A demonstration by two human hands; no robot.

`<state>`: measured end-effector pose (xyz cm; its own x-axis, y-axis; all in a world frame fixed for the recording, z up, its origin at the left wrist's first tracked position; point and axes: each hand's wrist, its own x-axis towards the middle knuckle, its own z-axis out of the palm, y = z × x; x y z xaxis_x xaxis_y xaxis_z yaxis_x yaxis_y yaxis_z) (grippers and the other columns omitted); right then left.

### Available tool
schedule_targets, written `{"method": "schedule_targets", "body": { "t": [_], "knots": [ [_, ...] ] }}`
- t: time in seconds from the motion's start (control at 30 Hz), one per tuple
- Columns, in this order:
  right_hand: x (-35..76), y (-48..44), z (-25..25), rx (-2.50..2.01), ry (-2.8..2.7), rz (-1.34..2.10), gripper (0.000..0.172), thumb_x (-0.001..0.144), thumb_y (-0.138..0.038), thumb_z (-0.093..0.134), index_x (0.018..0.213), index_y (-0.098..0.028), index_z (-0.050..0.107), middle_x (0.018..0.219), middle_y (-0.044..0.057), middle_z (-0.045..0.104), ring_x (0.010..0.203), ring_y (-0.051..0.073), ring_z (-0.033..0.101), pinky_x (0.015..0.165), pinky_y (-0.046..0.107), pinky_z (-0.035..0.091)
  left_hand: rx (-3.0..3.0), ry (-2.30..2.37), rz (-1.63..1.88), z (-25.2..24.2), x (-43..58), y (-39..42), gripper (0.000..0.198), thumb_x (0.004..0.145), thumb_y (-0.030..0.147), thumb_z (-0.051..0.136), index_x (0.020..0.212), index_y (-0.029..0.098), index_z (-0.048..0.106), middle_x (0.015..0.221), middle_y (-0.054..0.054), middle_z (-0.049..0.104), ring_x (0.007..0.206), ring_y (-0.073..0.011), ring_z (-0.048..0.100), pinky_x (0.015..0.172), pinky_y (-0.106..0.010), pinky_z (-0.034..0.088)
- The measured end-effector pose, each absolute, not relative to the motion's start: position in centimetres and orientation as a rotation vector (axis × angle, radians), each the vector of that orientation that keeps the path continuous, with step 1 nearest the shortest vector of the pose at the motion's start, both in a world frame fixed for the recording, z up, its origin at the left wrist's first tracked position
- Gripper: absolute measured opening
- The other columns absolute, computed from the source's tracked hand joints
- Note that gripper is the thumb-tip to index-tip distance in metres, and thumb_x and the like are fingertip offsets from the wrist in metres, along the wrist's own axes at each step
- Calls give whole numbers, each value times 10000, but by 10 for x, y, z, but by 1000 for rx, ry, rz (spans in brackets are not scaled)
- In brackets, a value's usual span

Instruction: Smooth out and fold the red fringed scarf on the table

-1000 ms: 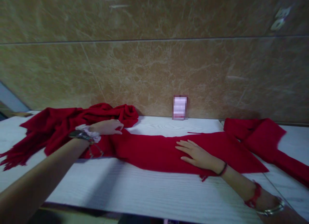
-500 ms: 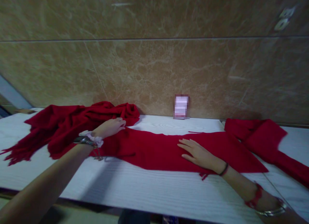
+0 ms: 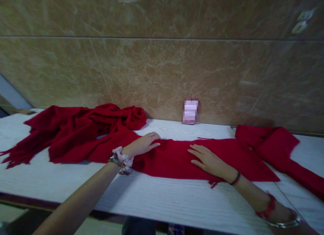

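A long red scarf (image 3: 172, 159) lies stretched across a white table (image 3: 162, 198). Its left part is bunched in a heap (image 3: 83, 130) with a fringe at the far left, and its right end (image 3: 275, 147) is folded back near the wall. My left hand (image 3: 143, 144) rests flat on the scarf near its middle, fingers stretched out. My right hand (image 3: 207, 160) lies flat on the scarf just to the right, fingers spread. Both hands press on the cloth and hold nothing.
A brown marble wall (image 3: 162, 66) rises right behind the table. A small blurred card (image 3: 190, 111) leans against the wall at the table's back edge. The table's front edge runs along the bottom, with dark floor below.
My left hand has slid rightward along the scarf, from the bunched heap to near the middle, close to my right hand. My right hand has stayed in place.
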<state>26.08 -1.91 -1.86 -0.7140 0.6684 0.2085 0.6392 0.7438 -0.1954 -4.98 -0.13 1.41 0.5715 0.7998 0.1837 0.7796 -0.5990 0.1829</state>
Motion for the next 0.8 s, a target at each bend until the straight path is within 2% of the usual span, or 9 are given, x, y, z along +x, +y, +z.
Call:
{"method": "schedule_targets", "body": {
  "t": [0.17, 0.5, 0.57, 0.67, 0.8],
  "knots": [
    [261, -19, -20, -1029, -2676, 88, 435, 856, -394, 370, 1229, -187, 457, 1287, 101, 435, 1196, 220, 364, 992, 417, 313, 2655, 1350, 446, -11, -49, 11, 185, 837, 226, 419, 941, 153, 553, 968, -72, 546, 906, -155, 505, 854, -285, 391],
    [260, -12, -29, -1127, -2529, 42, 357, 861, -281, 339, 1150, -169, 516, 1195, 94, 521, 1140, 207, 430, 978, 417, 347, 2605, 1556, 595, -20, -58, 14, 168, 820, 193, 417, 892, 154, 564, 903, -68, 553, 844, -168, 511, 816, -307, 409],
    [261, -9, -31, -1162, -2486, -19, 325, 848, -245, 349, 1095, -169, 546, 1139, 101, 550, 1086, 220, 470, 945, 431, 376, 2584, 1589, 606, -21, -59, 15, 166, 810, 166, 417, 880, 151, 567, 892, -72, 556, 839, -170, 511, 818, -309, 408],
    [261, -5, -32, -1199, -2484, -57, 257, 835, -192, 353, 929, -169, 591, 964, 99, 599, 909, 213, 545, 845, 401, 444, 2554, 1632, 619, -22, -61, 16, 174, 802, 138, 403, 838, 148, 573, 862, -73, 557, 819, -171, 508, 805, -305, 411],
    [260, -2, -32, -1210, -2509, -98, 231, 830, -143, 337, 811, -165, 566, 837, 87, 586, 788, 199, 537, 772, 365, 463, 2555, 1670, 632, -14, -62, 17, 174, 809, 142, 390, 811, 144, 564, 838, -69, 551, 791, -170, 508, 775, -296, 416]
  ]
}}
